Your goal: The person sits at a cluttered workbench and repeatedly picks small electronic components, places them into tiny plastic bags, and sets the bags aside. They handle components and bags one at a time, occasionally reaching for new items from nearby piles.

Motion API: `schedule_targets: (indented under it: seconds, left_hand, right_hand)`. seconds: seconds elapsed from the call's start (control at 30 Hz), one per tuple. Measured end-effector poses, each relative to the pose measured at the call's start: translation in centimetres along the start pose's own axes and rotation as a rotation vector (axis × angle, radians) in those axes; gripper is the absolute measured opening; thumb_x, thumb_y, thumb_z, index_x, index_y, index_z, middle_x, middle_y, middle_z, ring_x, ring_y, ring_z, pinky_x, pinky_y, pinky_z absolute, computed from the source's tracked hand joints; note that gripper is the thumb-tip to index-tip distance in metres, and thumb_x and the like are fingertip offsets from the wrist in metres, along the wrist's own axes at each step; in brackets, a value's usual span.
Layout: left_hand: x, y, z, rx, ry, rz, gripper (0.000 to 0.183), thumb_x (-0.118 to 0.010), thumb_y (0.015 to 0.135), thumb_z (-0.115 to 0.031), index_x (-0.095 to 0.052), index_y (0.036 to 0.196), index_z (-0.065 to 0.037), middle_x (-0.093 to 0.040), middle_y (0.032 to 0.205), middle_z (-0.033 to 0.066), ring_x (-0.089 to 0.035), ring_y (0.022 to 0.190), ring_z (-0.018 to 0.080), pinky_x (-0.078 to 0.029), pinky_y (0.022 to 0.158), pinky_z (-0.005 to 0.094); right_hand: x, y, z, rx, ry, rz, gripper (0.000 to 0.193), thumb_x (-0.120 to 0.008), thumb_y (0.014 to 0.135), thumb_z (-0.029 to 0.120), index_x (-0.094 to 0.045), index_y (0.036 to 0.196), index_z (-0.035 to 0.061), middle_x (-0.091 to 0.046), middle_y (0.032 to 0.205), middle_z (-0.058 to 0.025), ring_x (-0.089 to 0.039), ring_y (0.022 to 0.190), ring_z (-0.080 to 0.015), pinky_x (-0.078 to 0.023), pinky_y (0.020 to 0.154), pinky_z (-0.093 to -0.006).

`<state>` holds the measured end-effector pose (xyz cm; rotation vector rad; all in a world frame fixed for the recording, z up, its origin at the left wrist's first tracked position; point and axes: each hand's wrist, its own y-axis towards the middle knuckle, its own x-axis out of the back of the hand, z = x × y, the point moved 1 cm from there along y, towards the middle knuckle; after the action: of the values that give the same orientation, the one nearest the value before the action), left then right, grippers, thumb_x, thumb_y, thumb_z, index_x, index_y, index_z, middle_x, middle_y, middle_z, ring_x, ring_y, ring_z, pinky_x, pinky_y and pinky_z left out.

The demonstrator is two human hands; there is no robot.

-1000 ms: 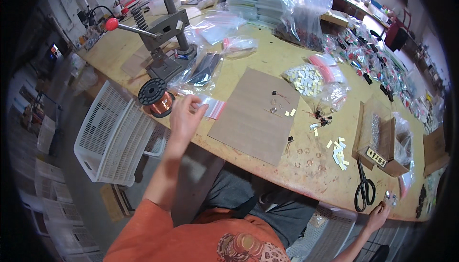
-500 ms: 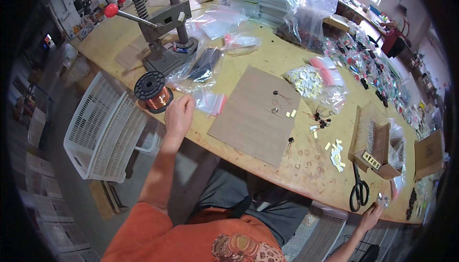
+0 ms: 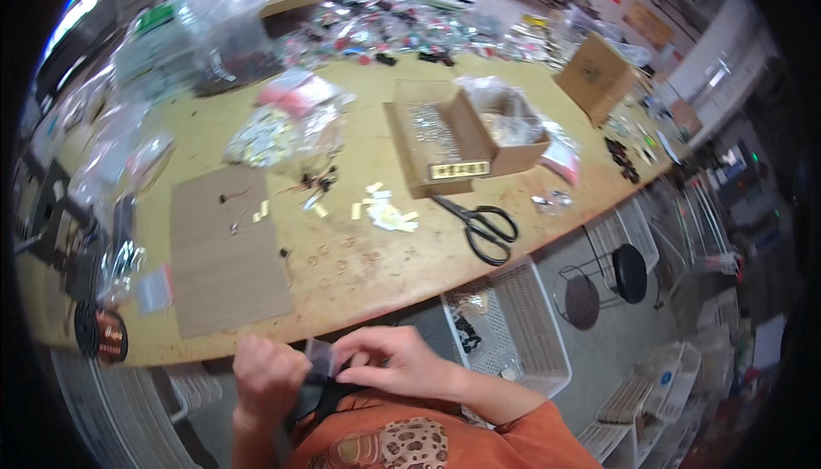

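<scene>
Low in front of my body, both hands are close together around a small clear plastic bag (image 3: 320,356). My left hand (image 3: 263,377) is closed at the bag's left edge, its fingertips partly hidden. My right hand (image 3: 398,363) pinches the bag's other side between thumb and fingers. What the bag contains, if anything, cannot be made out. Beyond my hands, at the table's front edge, lies a brown cardboard sheet (image 3: 224,272). A black-handled pair of scissors (image 3: 489,234) rests farther right, beside small clear packets of parts (image 3: 552,202).
A copper wire spool (image 3: 111,336) stands at the left table corner. Pale yellow tabs (image 3: 389,215) lie scattered mid-table. Behind them is an open cardboard box (image 3: 522,157). A white plastic basket (image 3: 547,332) sits below the table edge, with a black stool (image 3: 629,272) to its right.
My view has swung right. My left hand has left the spool area and my right hand the table's right edge; both have come together before my body with the small bag.
</scene>
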<state>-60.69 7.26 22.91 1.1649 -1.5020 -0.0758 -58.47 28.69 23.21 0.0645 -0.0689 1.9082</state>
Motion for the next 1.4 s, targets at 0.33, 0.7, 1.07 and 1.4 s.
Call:
schedule_targets:
  seconds: [0.33, 0.7, 1.07, 1.4]
  left_hand:
    - [-2.1, -0.2, -1.1, 0.131, -0.158, 0.082, 0.014, -0.073, 0.071, -0.008, -0.059, 0.072, -0.009, -0.056, 0.073, 0.0063, -0.052, 0.068, 0.0279, -0.04, 0.063, 0.0391]
    - [-2.3, 0.9, -3.4, 0.409, -0.619, 0.034, 0.025, -0.08, 0.071, -0.004, -0.066, 0.091, -0.002, -0.064, 0.081, 0.0095, -0.062, 0.066, 0.0184, -0.051, 0.062, 0.0276]
    - [-1.5, 0.2, -2.9, 0.469, -0.597, 0.061, 0.013, -0.074, 0.076, -0.002, -0.071, 0.088, 0.0, -0.07, 0.078, 0.0127, -0.069, 0.069, 0.0193, -0.053, 0.065, 0.0288]
    - [-1.5, -0.7, -2.5, 0.353, -0.331, -0.072, 0.006, -0.07, 0.073, -0.002, -0.065, 0.076, -0.004, -0.063, 0.068, 0.0101, -0.062, 0.06, 0.0266, -0.048, 0.055, 0.0347]
  right_hand:
    - [0.2, -1.3, -1.9, -0.242, 0.269, 0.106, 0.016, -0.057, 0.098, 0.011, -0.065, 0.105, -0.0011, -0.068, 0.088, -0.0026, -0.06, 0.067, -0.0045, -0.05, 0.064, -0.0196]
    - [-0.9, -1.4, -2.1, -0.035, 0.119, -0.073, 0.014, -0.062, 0.095, 0.014, -0.064, 0.091, 0.0011, -0.059, 0.068, 0.0015, -0.05, 0.055, -0.0027, -0.041, 0.049, -0.0199]
    - [-1.9, -1.3, -2.1, -0.077, 0.131, -0.129, 0.016, -0.064, 0.094, 0.016, -0.066, 0.089, 0.0013, -0.064, 0.071, 0.0011, -0.055, 0.057, -0.0025, -0.043, 0.05, -0.0177]
    - [-3.2, -1.1, -2.5, -0.117, 0.118, -0.124, 0.015, -0.064, 0.094, 0.012, -0.061, 0.082, 0.0027, -0.059, 0.066, 0.0034, -0.053, 0.057, -0.0012, -0.04, 0.05, -0.0176]
